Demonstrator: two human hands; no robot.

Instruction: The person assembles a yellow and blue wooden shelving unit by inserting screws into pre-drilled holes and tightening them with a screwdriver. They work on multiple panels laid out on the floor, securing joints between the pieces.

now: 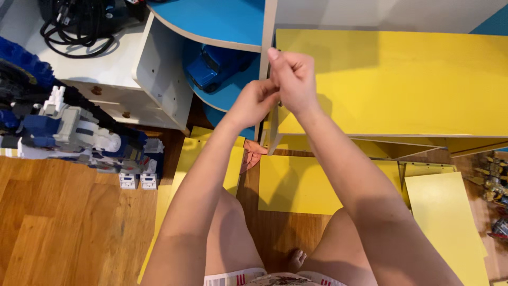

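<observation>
While both hands (278, 87) pinch something unclear: blue toy truck (214, 66) left, yellow panel (402, 85) right.

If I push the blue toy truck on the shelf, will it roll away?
Probably. The blue toy truck seems to stand on wheels on a smooth blue shelf, so a nudge would likely send it rolling. It looks like hard plastic, likely light, and may tip off the curved edge.

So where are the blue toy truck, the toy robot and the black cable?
blue toy truck (214, 66), head view, on its cab roof
toy robot (71, 130), head view, on its grey body
black cable (74, 29), head view, on the coiled loops
</observation>
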